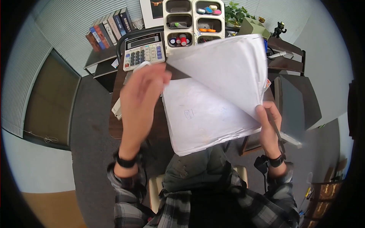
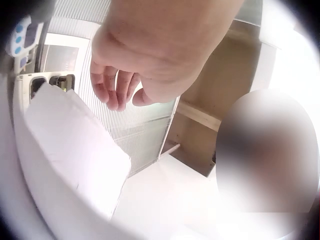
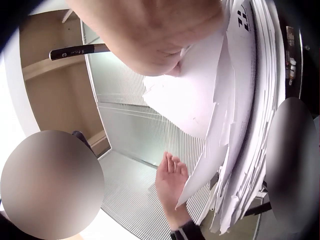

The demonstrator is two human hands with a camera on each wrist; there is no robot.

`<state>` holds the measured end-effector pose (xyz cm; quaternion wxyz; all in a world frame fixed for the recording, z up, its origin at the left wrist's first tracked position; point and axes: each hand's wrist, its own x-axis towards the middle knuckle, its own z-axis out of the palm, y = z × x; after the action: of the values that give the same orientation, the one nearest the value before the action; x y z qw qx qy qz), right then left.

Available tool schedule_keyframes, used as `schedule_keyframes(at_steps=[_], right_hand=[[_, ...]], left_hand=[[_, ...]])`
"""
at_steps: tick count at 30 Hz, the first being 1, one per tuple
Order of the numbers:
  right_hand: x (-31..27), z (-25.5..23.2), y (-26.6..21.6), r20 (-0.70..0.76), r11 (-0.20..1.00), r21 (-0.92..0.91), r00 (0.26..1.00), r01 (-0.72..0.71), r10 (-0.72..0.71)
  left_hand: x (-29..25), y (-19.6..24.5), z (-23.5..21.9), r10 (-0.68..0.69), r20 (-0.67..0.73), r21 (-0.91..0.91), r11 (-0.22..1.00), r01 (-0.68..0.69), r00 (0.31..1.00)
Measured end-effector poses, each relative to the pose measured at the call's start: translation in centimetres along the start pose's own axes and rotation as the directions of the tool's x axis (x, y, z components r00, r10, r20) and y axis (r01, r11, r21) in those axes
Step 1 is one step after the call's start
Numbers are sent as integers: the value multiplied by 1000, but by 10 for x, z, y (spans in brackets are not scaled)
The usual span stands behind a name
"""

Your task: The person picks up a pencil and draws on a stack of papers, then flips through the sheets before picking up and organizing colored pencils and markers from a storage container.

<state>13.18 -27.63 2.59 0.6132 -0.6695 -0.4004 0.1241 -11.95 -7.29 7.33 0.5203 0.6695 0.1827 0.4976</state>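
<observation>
Paper stack (image 1: 190, 129): white, thick, drawn on in places, lay centrally above the brown surface (image 1: 117, 130), its near corner before the person's lap. Lifted sheets (image 1: 228, 64): several, folded up and back from the stack, slanting over its far right part. Right hand (image 1: 270, 125): gripped the lifted sheets at the right edge, thumb on top. Slim dark stick (image 3: 77, 52): projected from beside the right hand; whether held, could not be told. Left hand (image 1: 140, 97): blurred, near the stack's left edge, fingers loosely bent, holding nothing. Calculator (image 1: 146, 51): beyond the left hand. Organizer (image 1: 193, 22): cream, compartmented, behind the stack, small coloured items inside. Books (image 1: 110, 30): a row, far left.
</observation>
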Motion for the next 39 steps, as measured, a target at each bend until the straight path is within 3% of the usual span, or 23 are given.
schedule_keyframes(at_steps=[2,6,9,10,12,14,16,17,19,20,22,24,26,28,32,34,35,36,39], right_hand=[[0,-2,1,-31,1000,3,999,22,-22],[-4,-4,5,-56,995,-69,995,75,-79],[-7,-4,3,-61,986,-115,989,124,-131],[-7,-4,2,-70,986,-112,989,124,-132],[-7,-5,10,-63,985,-118,989,125,-134],[-6,0,8,-54,953,-234,976,194,-212],[-9,-3,9,25,891,-381,966,249,-259],[-9,-3,10,-15,887,-376,955,269,-296],[-8,-6,11,-90,901,-338,943,272,-319],[-9,-12,11,-126,918,-305,945,253,-303],[-17,-26,5,-71,892,-383,955,240,-287],[-23,-31,2,307,668,-479,822,569,-479],[-23,-25,-13,515,696,-297,724,653,-459],[-30,-19,-19,633,639,-278,637,717,-440],[-40,-8,-9,665,608,-378,662,698,-346],[-33,-10,5,705,573,-353,613,739,-356],[-33,-14,1,682,669,-312,650,674,-337],[-31,-15,-2,685,670,-306,646,676,-339],[-30,-15,-11,558,881,-197,788,431,-261]], left_hand=[[-47,-2,-2,-63,-50,67,996,66,997],[-130,-17,-4,-320,-141,-5,946,323,937],[-166,-27,-5,-492,-89,-100,869,484,866],[-169,-30,-4,-492,-96,-94,870,485,865],[-168,-35,5,-670,-25,-264,720,641,742],[-158,-40,10,-703,50,-258,677,689,710],[-145,-40,16,-730,216,-461,509,727,648],[-144,-47,16,-728,218,-460,511,726,650],[-141,-63,16,-766,165,-243,579,779,621],[-143,-63,17,-763,162,-244,583,775,625],[-140,-52,24,-811,170,-365,476,800,561],[-146,-56,23,-804,182,-376,476,795,567],[-151,-54,23,-796,185,-393,477,786,576],[-154,-49,27,-795,48,-424,532,733,604],[-158,-60,24,-770,142,-455,508,732,622],[-153,-55,30,-757,131,-481,517,709,640],[-148,-49,31,-756,127,-481,519,706,642],[-142,-40,33,-749,161,-541,478,692,643],[-138,-43,27,-723,265,-578,411,705,638]])
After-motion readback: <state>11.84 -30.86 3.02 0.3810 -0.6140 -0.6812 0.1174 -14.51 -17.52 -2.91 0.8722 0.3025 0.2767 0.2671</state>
